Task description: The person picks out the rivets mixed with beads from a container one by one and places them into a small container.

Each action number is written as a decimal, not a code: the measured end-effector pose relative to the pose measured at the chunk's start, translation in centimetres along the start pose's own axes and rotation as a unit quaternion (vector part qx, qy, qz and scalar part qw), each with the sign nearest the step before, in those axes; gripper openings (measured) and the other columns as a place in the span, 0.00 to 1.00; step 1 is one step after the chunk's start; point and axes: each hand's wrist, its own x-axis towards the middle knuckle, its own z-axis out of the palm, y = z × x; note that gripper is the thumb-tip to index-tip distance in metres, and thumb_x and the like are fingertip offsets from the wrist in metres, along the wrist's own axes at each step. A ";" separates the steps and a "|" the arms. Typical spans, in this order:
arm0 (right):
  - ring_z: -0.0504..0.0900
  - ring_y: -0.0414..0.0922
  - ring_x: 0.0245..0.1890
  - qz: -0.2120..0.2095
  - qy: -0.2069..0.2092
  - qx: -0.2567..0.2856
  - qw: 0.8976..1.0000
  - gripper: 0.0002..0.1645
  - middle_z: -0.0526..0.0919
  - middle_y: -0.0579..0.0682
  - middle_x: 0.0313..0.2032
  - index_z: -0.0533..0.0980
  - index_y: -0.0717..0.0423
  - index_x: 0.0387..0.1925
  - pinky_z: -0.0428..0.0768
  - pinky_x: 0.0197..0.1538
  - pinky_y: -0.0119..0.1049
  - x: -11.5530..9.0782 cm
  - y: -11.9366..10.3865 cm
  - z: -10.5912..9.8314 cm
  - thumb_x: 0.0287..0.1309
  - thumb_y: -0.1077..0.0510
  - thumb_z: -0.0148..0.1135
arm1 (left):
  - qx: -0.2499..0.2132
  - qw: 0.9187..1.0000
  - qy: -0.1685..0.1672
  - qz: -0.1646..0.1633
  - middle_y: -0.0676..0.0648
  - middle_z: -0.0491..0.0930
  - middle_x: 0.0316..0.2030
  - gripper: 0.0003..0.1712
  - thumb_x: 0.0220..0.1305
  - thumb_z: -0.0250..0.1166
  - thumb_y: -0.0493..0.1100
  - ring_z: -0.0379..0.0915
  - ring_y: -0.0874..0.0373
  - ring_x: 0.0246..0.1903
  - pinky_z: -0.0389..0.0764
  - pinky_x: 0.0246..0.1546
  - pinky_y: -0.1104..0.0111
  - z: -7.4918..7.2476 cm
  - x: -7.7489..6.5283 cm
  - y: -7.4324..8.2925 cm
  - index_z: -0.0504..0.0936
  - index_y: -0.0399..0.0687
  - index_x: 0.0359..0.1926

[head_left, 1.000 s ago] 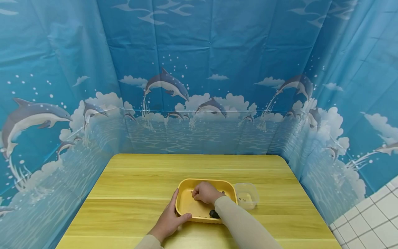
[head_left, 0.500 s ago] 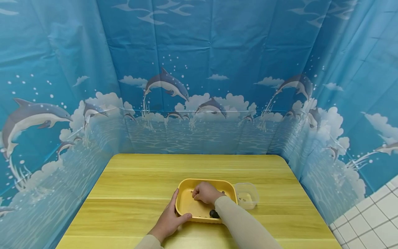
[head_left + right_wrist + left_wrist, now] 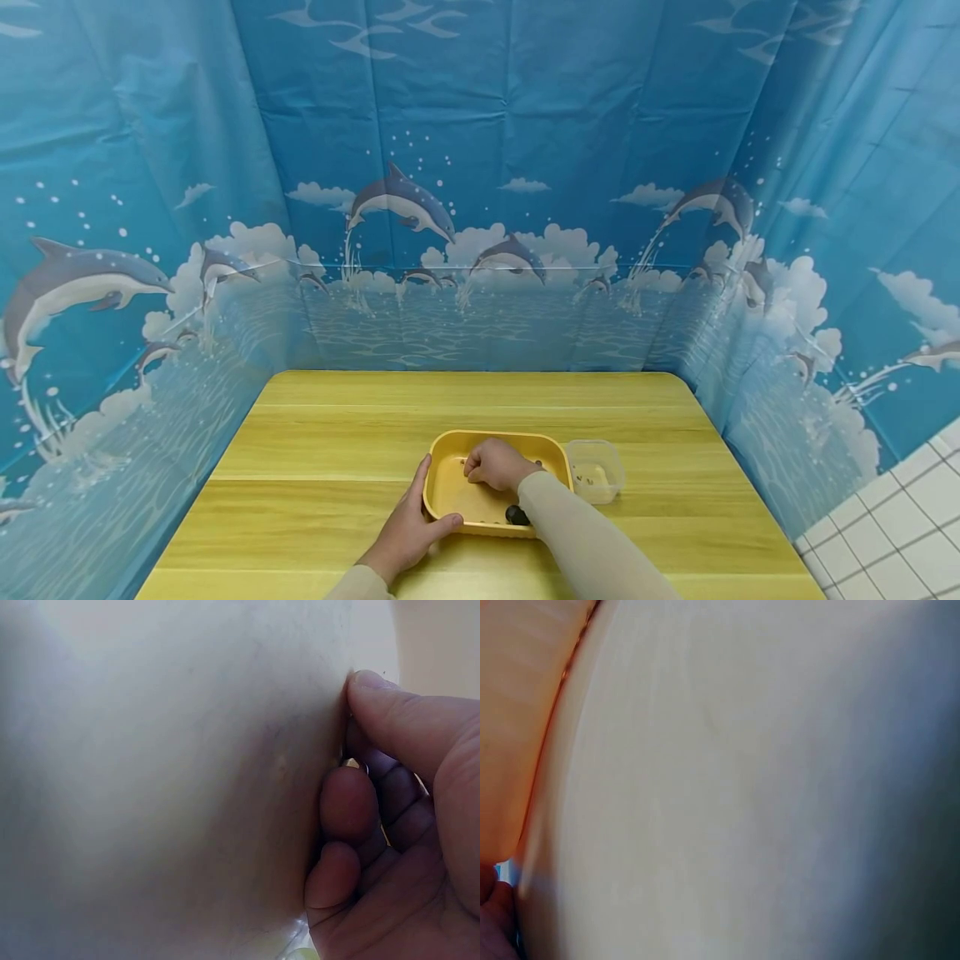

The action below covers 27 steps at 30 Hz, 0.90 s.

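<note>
In the head view a yellow rectangular tub (image 3: pixel 472 502) stands on the table. My left hand (image 3: pixel 407 531) holds its front left corner, thumb on the front rim and fingers along the left wall. My right hand (image 3: pixel 497 464) reaches inside, its fingers curled and fingertips down near the tub's floor. The right wrist view shows the thumb (image 3: pixel 405 720) close to the curled fingers; nothing can be made out between their tips. A dark rounded object (image 3: pixel 516 516) lies in the front right part of the tub, partly behind the right sleeve. Small brown bits (image 3: pixel 538 463) lie near the tub's walls.
A small clear plastic container (image 3: pixel 611 472) stands against the tub's right side, with a few tiny dark bits in it. The wooden table (image 3: pixel 337 450) extends left, right and behind the tub. A blue dolphin-print curtain (image 3: pixel 487 325) surrounds it.
</note>
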 end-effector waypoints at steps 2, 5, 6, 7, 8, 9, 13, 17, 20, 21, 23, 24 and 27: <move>0.74 0.37 0.26 0.001 -0.001 0.000 1.000 0.07 0.84 0.39 0.30 0.87 0.48 0.31 0.74 0.33 0.30 0.0 0.0 0.0 0.65 0.62 0.71 | 0.001 1.000 0.000 0.000 0.34 0.51 0.82 0.67 0.64 0.74 0.63 0.65 0.42 0.75 0.70 0.71 0.51 0.0 0.0 -0.1 0.37 0.56 0.87; 0.74 0.37 0.26 0.003 -0.001 -0.002 1.000 0.07 0.83 0.39 0.30 0.87 0.47 0.31 0.75 0.33 0.30 0.0 0.1 0.0 0.65 0.61 0.71 | 0.001 1.000 0.000 0.001 0.34 0.51 0.82 0.67 0.64 0.74 0.63 0.64 0.41 0.76 0.69 0.72 0.51 0.0 0.1 -0.1 0.37 0.55 0.87; 0.74 0.37 0.26 0.003 -0.001 -0.003 1.000 0.07 0.83 0.39 0.30 0.87 0.47 0.31 0.75 0.34 0.30 0.0 0.1 -0.1 0.66 0.61 0.71 | 0.001 1.000 0.000 0.000 0.34 0.51 0.83 0.67 0.64 0.74 0.63 0.64 0.41 0.76 0.69 0.72 0.50 0.0 0.1 -0.1 0.37 0.55 0.87; 0.74 0.37 0.26 0.003 -0.001 -0.004 1.000 0.07 0.83 0.39 0.30 0.87 0.47 0.31 0.75 0.34 0.30 -0.1 0.1 -0.1 0.66 0.61 0.71 | 0.001 1.000 0.000 0.001 0.34 0.51 0.83 0.67 0.64 0.74 0.63 0.64 0.41 0.76 0.69 0.72 0.51 0.0 0.1 -0.1 0.38 0.55 0.87; 0.74 0.37 0.26 0.003 -0.001 -0.004 1.000 0.07 0.83 0.39 0.30 0.87 0.47 0.31 0.75 0.34 0.30 -0.1 0.1 -0.1 0.66 0.61 0.71 | 0.000 1.000 0.000 0.001 0.34 0.51 0.83 0.67 0.64 0.74 0.62 0.64 0.41 0.76 0.69 0.72 0.51 0.0 0.1 -0.1 0.38 0.54 0.87; 0.74 0.37 0.26 0.003 -0.001 -0.005 1.000 0.07 0.83 0.39 0.30 0.87 0.47 0.31 0.75 0.34 0.30 0.0 0.1 0.0 0.66 0.61 0.71 | 0.000 1.000 -0.001 0.001 0.34 0.51 0.83 0.67 0.64 0.74 0.62 0.64 0.41 0.76 0.69 0.72 0.51 0.0 0.1 -0.1 0.38 0.54 0.87; 0.75 0.37 0.27 0.004 -0.001 -0.004 1.000 0.07 0.84 0.39 0.30 0.87 0.47 0.32 0.75 0.34 0.30 0.0 0.2 0.0 0.66 0.61 0.71 | -0.001 1.000 -0.001 0.003 0.34 0.51 0.83 0.67 0.64 0.74 0.62 0.64 0.42 0.76 0.70 0.71 0.55 0.0 0.1 -0.1 0.38 0.54 0.86; 0.75 0.37 0.27 0.008 -0.002 -0.002 1.000 0.06 0.84 0.39 0.30 0.87 0.47 0.32 0.76 0.34 0.30 0.0 0.1 0.0 0.66 0.61 0.71 | -0.005 1.000 -0.003 0.004 0.34 0.51 0.82 0.67 0.65 0.75 0.61 0.66 0.43 0.75 0.72 0.69 0.61 0.0 0.1 -0.1 0.37 0.54 0.86; 0.75 0.37 0.27 0.011 -0.002 -0.003 1.000 0.06 0.84 0.39 0.30 0.87 0.47 0.32 0.75 0.34 0.30 0.0 -0.1 0.0 0.66 0.61 0.71 | -0.006 1.000 -0.003 0.005 0.33 0.51 0.82 0.67 0.65 0.75 0.61 0.67 0.43 0.74 0.73 0.68 0.63 0.0 0.1 -0.1 0.38 0.54 0.86; 0.75 0.37 0.27 0.010 -0.002 -0.004 1.000 0.06 0.84 0.39 0.30 0.87 0.47 0.32 0.75 0.34 0.30 0.0 -0.1 0.0 0.66 0.61 0.71 | -0.005 1.000 -0.003 0.005 0.33 0.51 0.82 0.67 0.65 0.74 0.61 0.68 0.43 0.74 0.73 0.68 0.63 0.0 0.1 -0.1 0.37 0.53 0.86; 0.75 0.37 0.27 0.011 -0.001 -0.005 1.000 0.06 0.84 0.39 0.30 0.87 0.47 0.32 0.75 0.34 0.30 -0.1 -0.2 -0.1 0.66 0.60 0.71 | -0.004 1.000 -0.003 0.004 0.33 0.52 0.82 0.67 0.65 0.75 0.61 0.68 0.43 0.74 0.73 0.68 0.62 -0.1 0.0 0.0 0.38 0.53 0.86; 0.75 0.37 0.27 0.011 -0.001 -0.004 1.000 0.06 0.84 0.39 0.30 0.87 0.48 0.32 0.75 0.34 0.30 -0.1 -0.2 -0.1 0.66 0.60 0.71 | -0.005 1.000 -0.003 0.004 0.33 0.52 0.82 0.67 0.65 0.75 0.61 0.68 0.43 0.74 0.73 0.68 0.61 -0.1 0.0 0.0 0.38 0.53 0.86; 0.75 0.37 0.27 0.012 0.000 -0.002 1.000 0.06 0.84 0.39 0.30 0.87 0.48 0.32 0.75 0.34 0.31 -0.2 -0.2 -0.1 0.66 0.60 0.71 | -0.002 1.000 -0.002 0.003 0.33 0.52 0.82 0.67 0.65 0.75 0.61 0.68 0.43 0.73 0.73 0.69 0.59 -0.1 0.0 0.0 0.38 0.53 0.86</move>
